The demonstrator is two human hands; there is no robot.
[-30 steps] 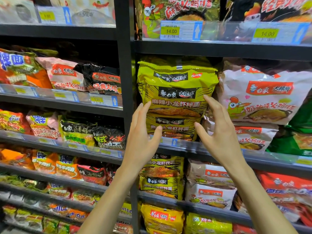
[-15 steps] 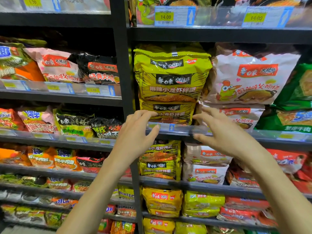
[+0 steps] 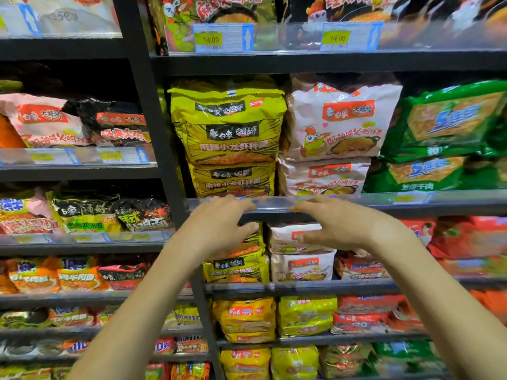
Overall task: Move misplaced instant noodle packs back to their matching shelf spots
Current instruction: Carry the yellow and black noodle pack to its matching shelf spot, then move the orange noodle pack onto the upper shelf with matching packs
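Two yellow-green noodle multipacks [image 3: 227, 133] sit stacked on the right bay's shelf, with white chicken-print packs [image 3: 340, 124] to their right. My left hand [image 3: 216, 229] hovers in front of the shelf's clear front rail [image 3: 384, 200], fingers spread and empty. My right hand [image 3: 345, 224] is level with it, also spread and empty, fingers pointing left. Both hands are below the yellow packs and touch no pack. Behind the hands, on the shelf below, are more yellow packs [image 3: 236, 270] and white packs [image 3: 301, 266].
Green multipacks [image 3: 450, 127] fill the shelf's right end. A black upright post [image 3: 153, 133] divides the bays. The left bay holds pink, black and orange single packs [image 3: 82, 124] on several shelves. Price tags [image 3: 222, 38] hang on the shelf above.
Both hands have let go of the yellow stacked packs and dropped from them to the shelf rail, coming back toward me. The packs stay stacked on the shelf.
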